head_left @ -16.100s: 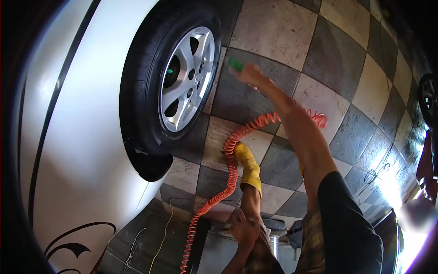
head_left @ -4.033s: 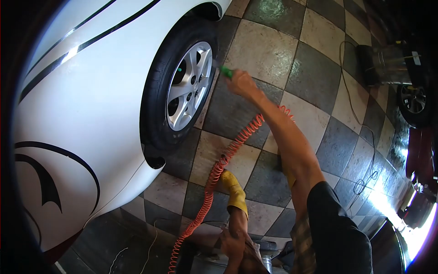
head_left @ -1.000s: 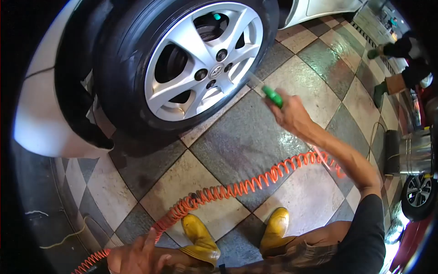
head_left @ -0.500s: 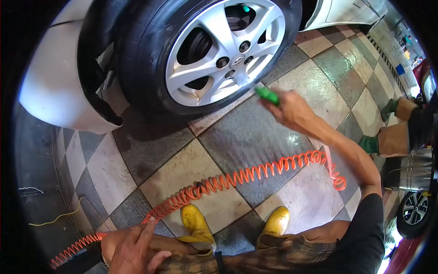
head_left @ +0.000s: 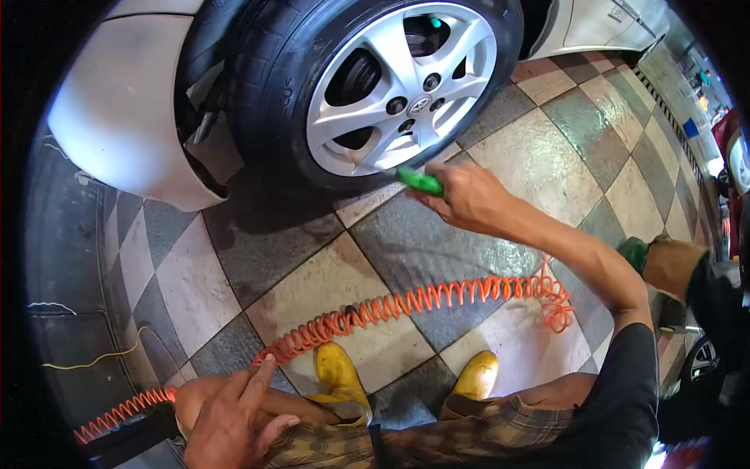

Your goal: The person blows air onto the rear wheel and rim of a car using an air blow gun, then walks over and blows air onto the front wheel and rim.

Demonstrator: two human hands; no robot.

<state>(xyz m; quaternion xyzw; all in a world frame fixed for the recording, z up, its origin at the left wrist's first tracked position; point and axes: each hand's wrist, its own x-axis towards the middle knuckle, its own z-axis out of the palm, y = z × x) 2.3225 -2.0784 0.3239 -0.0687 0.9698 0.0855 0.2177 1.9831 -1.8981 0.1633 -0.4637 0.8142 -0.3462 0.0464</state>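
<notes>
Fingers of the right hand (head_left: 467, 197) curl around a green hose gun (head_left: 422, 181) near the tire (head_left: 269, 109); the left hand (head_left: 233, 414), loosely spread, holds nothing over the left leg (head_left: 301, 405). Steady aim and slack in the orange coiled hose (head_left: 316, 332) would probably help.

A car workshop or wash bay: a white car's (head_left: 117, 117) wheel (head_left: 386, 123) fills the foreground, a coiled hose (head_left: 426, 300) stretches over checkered tiles (head_left: 297, 270), and a red car (head_left: 728, 129) shows beyond.
</notes>
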